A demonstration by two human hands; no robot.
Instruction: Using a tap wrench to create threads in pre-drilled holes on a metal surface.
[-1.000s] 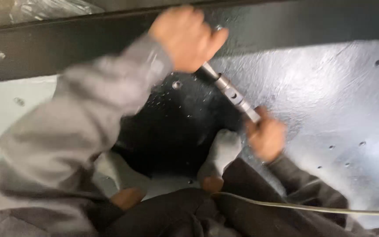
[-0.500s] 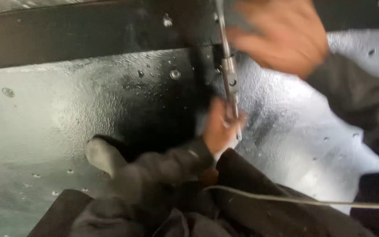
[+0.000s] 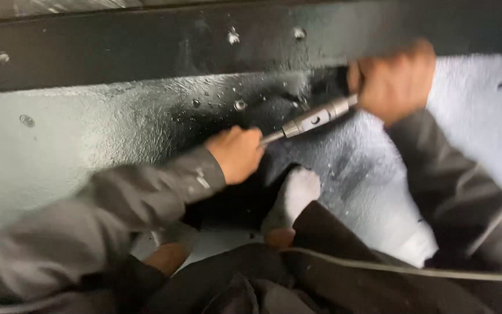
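Against the black coated steel panel (image 3: pixel 117 134), the left hand (image 3: pixel 238 154) steadied the ratchet wrench (image 3: pixel 312 119) head while the right hand (image 3: pixel 393 81) gripped its handle for leverage.

Left hand (image 3: pixel 238 154) fisted low, right hand (image 3: pixel 395 81) fisted higher, both sleeved arms reaching forward.

This looks like a workshop or industrial site: a black-coated metal panel (image 3: pixel 117 134) studded with bolts (image 3: pixel 240 105) fills the frame, a dark steel beam (image 3: pixel 146 40) crosses the top, and a metal ratchet wrench (image 3: pixel 315 118) sits at centre right.
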